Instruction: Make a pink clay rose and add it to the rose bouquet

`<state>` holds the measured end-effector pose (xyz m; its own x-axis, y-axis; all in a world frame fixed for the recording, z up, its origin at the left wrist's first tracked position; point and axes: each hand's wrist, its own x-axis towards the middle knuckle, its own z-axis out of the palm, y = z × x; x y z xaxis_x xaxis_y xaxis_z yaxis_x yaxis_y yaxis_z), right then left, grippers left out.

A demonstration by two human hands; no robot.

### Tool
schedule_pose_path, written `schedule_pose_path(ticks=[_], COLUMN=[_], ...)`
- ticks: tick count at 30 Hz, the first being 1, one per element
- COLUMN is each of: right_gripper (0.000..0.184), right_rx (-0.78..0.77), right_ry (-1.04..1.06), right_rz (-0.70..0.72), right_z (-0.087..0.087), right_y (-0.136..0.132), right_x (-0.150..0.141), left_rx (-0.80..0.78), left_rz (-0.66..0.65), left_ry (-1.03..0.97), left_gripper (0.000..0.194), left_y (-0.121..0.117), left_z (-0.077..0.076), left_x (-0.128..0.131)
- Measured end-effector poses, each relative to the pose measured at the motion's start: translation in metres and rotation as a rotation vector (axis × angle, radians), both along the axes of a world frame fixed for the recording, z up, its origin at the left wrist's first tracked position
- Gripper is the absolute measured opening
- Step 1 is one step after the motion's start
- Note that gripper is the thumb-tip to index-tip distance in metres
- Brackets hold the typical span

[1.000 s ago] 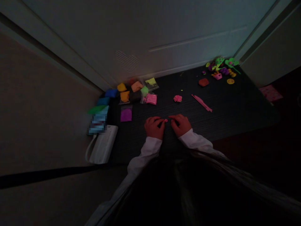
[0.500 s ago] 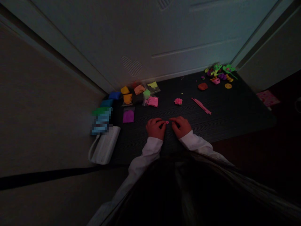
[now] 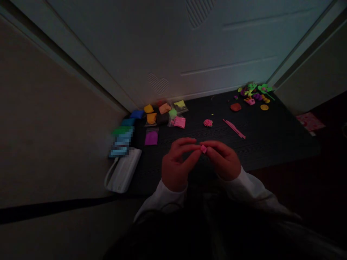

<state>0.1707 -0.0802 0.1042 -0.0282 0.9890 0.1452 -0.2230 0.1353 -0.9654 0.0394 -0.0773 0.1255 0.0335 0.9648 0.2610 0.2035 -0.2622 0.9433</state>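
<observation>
Between the fingertips of both hands is a small piece of pink modelling clay (image 3: 203,149), raised above the dark table. My left hand (image 3: 179,162) pinches it from the left with thumb and forefinger, its other fingers loosely curved. From the right, my right hand (image 3: 223,159) grips the same piece between thumb and forefinger. Beyond the hands lies a pink bumpy clay cluster (image 3: 208,123), like a flower head. Slim pink modelling tools (image 3: 234,129) rest to its right.
Several packets of coloured clay, among them a purple packet (image 3: 151,137) and a pink packet (image 3: 179,122), lie at the left. A white power bank (image 3: 124,171) with a strap is at the near left. Small clay figures (image 3: 253,92) and a red-brown lump (image 3: 235,107) sit far right.
Both hands have lifted the pink clay off the table and nearer to me. The right fingers, apart from it before, now grip it too. The view has shifted slightly.
</observation>
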Motion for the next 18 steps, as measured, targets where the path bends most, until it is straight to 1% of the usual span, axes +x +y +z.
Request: schedule_pose_path(ticks=[2,3,6,8,13,18], right_gripper=[0.017,0.017,0.02,0.023,0.027,0.026], right_rx=[0.031,0.055,0.125,0.153,0.176,0.187], right_ry=[0.009,0.0,-0.061,-0.083,-0.055,-0.028], right_rz=[0.019,0.023,0.042,0.049,0.063,0.072], right_z=[0.018,0.025,0.036,0.038,0.039,0.041], right_y=[-0.009,-0.014,-0.023,-0.026,-0.028,-0.028], right_x=[0.0,0.0,0.001,0.002,0.001,0.002], left_rx=[-0.018,-0.023,-0.03,-0.015,0.031,0.076], left_rz=[-0.025,-0.033,-0.058,-0.067,-0.06,-0.056], left_ry=[-0.128,-0.158,-0.187,-0.168,-0.122,-0.068], left_gripper=[0.015,0.016,0.02,0.02,0.022,0.022], left_y=[-0.009,-0.013,-0.021,-0.025,-0.029,-0.031], left_z=[0.013,0.017,0.025,0.028,0.032,0.035], left_x=[0.0,0.0,-0.001,-0.001,-0.002,-0.001])
